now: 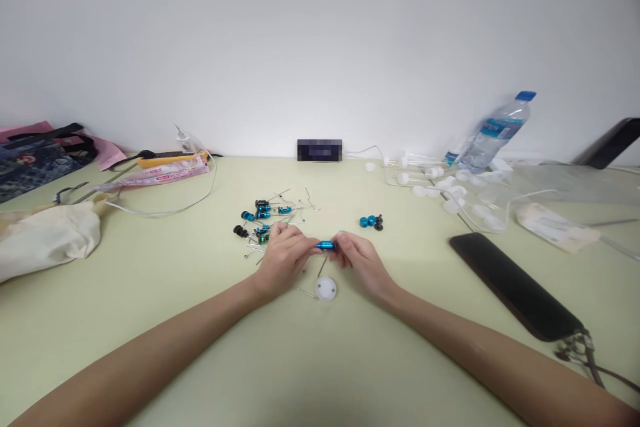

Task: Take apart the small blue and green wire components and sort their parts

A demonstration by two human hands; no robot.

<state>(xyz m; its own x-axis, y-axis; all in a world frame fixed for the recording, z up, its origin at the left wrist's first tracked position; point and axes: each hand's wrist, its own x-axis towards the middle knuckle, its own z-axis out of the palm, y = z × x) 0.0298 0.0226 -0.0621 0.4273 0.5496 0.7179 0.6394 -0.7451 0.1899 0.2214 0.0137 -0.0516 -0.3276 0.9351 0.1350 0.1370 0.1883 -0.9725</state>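
Between my two hands is a small blue metal cylinder with pale lettering. The fingers of my left hand pinch its left end, and those of my right hand close on its right end. Just below them on the table lies a white round disc with two dark spots, and thin metal rods lie near it. Left of my left hand is a loose pile of blue and black cylinders with thin bent rods. A few blue and black small parts sit beyond my right hand.
A black phone with a strap lies at right. Behind it are white round pieces, a leaning water bottle and cables. A small dark display stands at the wall. Cloth bag and yellow power strip occupy the left.
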